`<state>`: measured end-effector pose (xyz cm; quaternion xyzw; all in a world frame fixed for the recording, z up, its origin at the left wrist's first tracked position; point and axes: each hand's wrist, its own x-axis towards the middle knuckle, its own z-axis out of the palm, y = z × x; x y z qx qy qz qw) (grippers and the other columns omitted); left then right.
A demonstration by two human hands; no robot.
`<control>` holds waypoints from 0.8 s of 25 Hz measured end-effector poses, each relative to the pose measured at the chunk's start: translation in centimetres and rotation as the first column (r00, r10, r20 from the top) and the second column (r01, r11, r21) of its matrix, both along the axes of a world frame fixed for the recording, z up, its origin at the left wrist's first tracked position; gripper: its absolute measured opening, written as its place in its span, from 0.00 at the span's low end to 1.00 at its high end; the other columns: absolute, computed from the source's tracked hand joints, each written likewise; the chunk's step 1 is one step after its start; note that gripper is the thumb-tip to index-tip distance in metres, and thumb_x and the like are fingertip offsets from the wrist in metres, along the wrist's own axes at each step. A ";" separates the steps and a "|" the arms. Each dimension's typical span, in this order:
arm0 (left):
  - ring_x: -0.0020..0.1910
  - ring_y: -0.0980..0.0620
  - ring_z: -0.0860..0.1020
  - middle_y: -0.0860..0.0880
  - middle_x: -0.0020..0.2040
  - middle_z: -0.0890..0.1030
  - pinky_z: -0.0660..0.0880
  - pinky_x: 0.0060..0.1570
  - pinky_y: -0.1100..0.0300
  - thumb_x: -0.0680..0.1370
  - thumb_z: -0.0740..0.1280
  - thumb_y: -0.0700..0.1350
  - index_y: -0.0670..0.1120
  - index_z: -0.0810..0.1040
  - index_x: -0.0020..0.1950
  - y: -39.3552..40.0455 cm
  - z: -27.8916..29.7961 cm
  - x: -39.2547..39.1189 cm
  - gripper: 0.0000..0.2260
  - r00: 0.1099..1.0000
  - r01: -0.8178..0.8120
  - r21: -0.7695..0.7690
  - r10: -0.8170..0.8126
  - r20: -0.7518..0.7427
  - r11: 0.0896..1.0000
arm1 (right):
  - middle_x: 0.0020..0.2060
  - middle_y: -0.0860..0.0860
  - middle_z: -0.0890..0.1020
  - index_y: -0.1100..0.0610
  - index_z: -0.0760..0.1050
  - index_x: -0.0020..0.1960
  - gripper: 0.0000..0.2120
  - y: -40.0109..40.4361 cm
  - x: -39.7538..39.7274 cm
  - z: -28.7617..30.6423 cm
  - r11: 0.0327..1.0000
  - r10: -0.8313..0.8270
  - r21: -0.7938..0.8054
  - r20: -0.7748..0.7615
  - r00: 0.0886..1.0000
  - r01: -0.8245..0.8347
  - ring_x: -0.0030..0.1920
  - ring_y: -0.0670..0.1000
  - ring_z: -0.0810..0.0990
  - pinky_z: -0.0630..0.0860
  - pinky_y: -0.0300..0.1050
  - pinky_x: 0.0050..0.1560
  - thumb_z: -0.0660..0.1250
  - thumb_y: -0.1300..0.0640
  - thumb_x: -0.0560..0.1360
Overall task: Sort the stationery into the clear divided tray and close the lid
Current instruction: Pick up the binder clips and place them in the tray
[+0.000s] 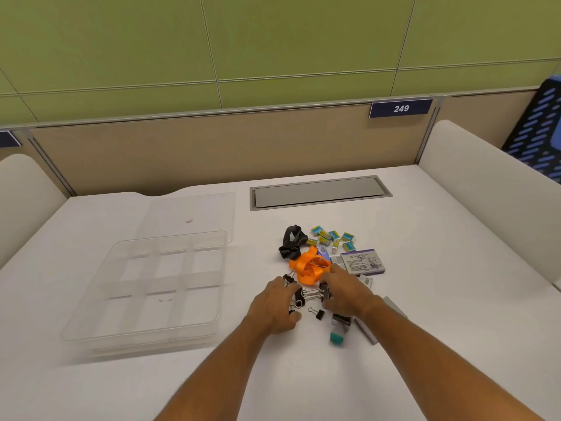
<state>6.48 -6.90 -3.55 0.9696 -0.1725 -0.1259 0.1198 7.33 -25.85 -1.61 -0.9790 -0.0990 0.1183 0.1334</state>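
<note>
A clear divided tray (115, 323) sits on the white table at the left, its compartments empty, and its clear lid (194, 208) lies flat just behind it. To the right is a heap of stationery: black binder clips (306, 294), an orange lanyard (306, 265), a black strap (291, 243), several small yellow-teal boxes (332, 237), a purple-white box (362, 261) and a teal eraser (337, 337). My left hand (273, 306) and my right hand (347, 291) rest on either side of the binder clips, fingers curled around them.
A grey cable hatch (318, 192) is set into the table behind the heap. A beige partition with a "249" sign (400, 108) closes the back. White side dividers (473, 189) stand at right and left. A grey flat item (394, 305) lies under my right forearm.
</note>
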 end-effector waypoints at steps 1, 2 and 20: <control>0.65 0.47 0.69 0.45 0.66 0.68 0.74 0.57 0.52 0.74 0.66 0.58 0.54 0.61 0.74 -0.2 0.0 0.2 0.31 1.000 0.004 0.020 -0.004 -0.006 1.000 | 0.59 0.54 0.73 0.54 0.72 0.62 0.21 -0.3 0.0 0.2 1.000 -0.005 0.025 -0.004 1.000 0.005 0.55 0.53 0.75 0.75 0.45 0.54 0.72 0.54 0.70; 0.65 0.47 0.69 0.45 0.66 0.68 0.74 0.58 0.52 0.74 0.66 0.59 0.53 0.62 0.74 -0.4 0.1 0.4 0.32 1.000 0.002 0.037 -0.002 -0.008 0.999 | 0.58 0.53 0.75 0.54 0.72 0.62 0.22 -0.5 0.0 0.5 0.999 -0.012 0.036 -0.006 1.000 0.012 0.56 0.52 0.74 0.75 0.45 0.55 0.73 0.53 0.70; 0.52 0.50 0.71 0.46 0.56 0.71 0.73 0.47 0.56 0.76 0.66 0.57 0.44 0.70 0.57 0.1 2.4 0.2 0.19 0.983 -0.088 -0.131 0.107 0.147 0.987 | 0.49 0.52 0.79 0.54 0.69 0.61 0.20 0.2 -1.0 2.9 0.964 -0.164 0.234 0.147 0.976 0.126 0.46 0.48 0.75 0.73 0.42 0.46 0.67 0.49 0.72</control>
